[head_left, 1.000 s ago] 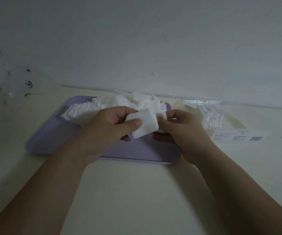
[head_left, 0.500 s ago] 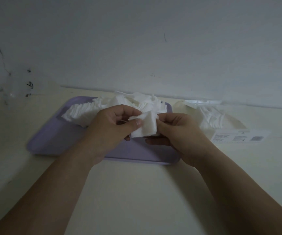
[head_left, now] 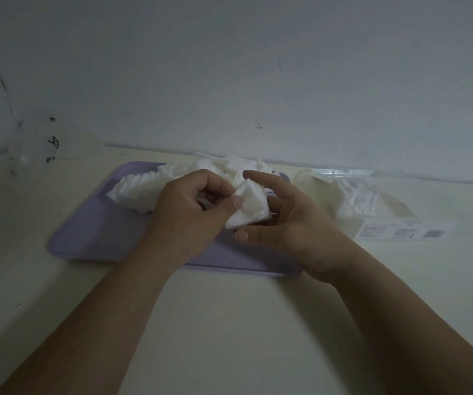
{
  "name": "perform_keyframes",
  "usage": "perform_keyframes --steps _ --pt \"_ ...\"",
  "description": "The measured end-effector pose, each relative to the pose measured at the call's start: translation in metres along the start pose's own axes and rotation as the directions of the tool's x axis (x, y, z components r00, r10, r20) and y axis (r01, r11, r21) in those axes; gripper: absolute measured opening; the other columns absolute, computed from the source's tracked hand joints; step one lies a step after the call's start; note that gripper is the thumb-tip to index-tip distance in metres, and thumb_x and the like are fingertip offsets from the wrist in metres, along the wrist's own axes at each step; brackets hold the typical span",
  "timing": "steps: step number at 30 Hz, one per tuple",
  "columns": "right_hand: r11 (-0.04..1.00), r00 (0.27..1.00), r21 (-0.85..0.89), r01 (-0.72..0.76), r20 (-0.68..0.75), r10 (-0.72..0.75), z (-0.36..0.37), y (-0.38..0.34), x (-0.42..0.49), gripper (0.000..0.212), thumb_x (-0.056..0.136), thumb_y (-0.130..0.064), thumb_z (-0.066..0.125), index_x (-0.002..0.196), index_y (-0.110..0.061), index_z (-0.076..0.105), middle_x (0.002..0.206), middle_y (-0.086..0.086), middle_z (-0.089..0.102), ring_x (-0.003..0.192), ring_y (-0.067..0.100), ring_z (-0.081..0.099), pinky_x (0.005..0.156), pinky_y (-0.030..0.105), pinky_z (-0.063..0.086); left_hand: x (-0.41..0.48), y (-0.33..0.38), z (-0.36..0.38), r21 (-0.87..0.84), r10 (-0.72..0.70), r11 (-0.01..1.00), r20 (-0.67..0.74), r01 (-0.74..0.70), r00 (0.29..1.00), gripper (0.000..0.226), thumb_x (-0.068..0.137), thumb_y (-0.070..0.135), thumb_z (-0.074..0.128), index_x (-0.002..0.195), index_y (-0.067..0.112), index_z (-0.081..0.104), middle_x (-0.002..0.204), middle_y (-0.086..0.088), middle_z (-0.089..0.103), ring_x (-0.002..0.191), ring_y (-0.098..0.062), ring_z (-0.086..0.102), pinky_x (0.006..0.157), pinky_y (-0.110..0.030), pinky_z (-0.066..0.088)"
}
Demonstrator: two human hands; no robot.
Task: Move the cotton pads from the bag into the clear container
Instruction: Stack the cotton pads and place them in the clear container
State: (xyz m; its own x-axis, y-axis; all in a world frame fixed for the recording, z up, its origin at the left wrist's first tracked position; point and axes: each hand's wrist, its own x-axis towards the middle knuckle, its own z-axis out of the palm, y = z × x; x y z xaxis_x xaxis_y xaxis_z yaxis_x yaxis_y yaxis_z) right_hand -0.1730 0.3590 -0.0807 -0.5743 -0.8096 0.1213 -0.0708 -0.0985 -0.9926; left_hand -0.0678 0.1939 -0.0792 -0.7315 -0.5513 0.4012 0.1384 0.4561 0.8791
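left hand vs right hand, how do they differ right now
Grip: the left hand's fingers are curled and its thumb pinches the cotton pads; the right hand's index finger and thumb are stretched out, pinching nothing.
Side: the left hand is at the pads' left edge, the right hand at their right.
Both are over the purple tray.

White cotton pads (head_left: 144, 192) lie on a plain lilac tray (head_left: 93, 232).
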Motion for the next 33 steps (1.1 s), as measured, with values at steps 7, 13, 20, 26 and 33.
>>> perform_keyframes --steps 7,13,20,26,33 --pt "1.0 0.995 0.029 -0.009 -0.096 0.012 0.0007 -0.0002 0.0012 0.042 0.085 0.013 0.077 0.122 -0.001 0.064 0.099 0.014 0.075 0.091 0.029 0.073 0.086 0.045 0.063 0.001 0.0023 -0.0009 -0.146 -0.038 0.988 0.068 0.047 0.997 0.011 0.088 0.019 0.074 0.086 0.024 0.065 0.088 -0.01 0.076 0.081 -0.022 0.066 0.08 -0.047 0.056" --pt "0.999 0.987 0.037 -0.022 -0.157 0.028 -0.0025 -0.0009 0.0005 0.043 0.086 0.017 0.072 0.118 -0.011 0.067 0.109 0.024 0.073 0.087 0.031 0.073 0.081 0.043 0.065 0.0035 0.0044 -0.0041 -0.305 -0.094 0.948 0.006 0.091 0.996 0.02 0.095 0.0 0.068 0.1 0.019 0.066 0.096 -0.001 0.076 0.088 -0.013 0.068 0.079 -0.031 0.054" --pt "0.976 0.99 0.202 -0.074 -0.099 0.096 -0.004 -0.0046 0.0022 0.059 0.083 0.015 0.073 0.134 -0.012 0.062 0.114 0.024 0.071 0.092 0.039 0.073 0.083 0.046 0.063 0.0016 0.0073 -0.0049 -0.354 -0.087 0.926 0.141 0.132 0.986 0.045 0.089 -0.015 0.063 0.116 0.02 0.068 0.102 0.004 0.076 0.095 -0.011 0.07 0.084 -0.023 0.057" --pt "0.97 0.981 0.234 -0.065 -0.161 0.105 -0.0035 -0.0032 0.0029 0.024 0.101 0.001 0.061 0.124 -0.002 0.066 0.106 0.015 0.076 0.096 0.031 0.075 0.08 0.044 0.066 -0.0017 0.0065 -0.0045 -0.214 -0.124 0.963 0.196 0.166 0.973 0.041 0.083 -0.007 0.076 0.107 0.026 0.073 0.102 0.003 0.077 0.092 -0.01 0.07 0.079 -0.019 0.054" --pt "0.987 0.973 0.158 -0.026 -0.222 0.061 -0.0059 -0.0004 0.0053 0.024 0.101 0.0 0.063 0.125 -0.003 0.066 0.107 0.01 0.08 0.097 0.025 0.076 0.077 0.037 0.064 -0.0007 0.0056 -0.0056 -0.192 -0.233 0.943 0.202 0.271 0.951 0.023 0.079 0.003 0.085 0.094 0.013 0.071 0.086 -0.004 0.074 0.078 -0.015 0.065 0.076 -0.031 0.053"
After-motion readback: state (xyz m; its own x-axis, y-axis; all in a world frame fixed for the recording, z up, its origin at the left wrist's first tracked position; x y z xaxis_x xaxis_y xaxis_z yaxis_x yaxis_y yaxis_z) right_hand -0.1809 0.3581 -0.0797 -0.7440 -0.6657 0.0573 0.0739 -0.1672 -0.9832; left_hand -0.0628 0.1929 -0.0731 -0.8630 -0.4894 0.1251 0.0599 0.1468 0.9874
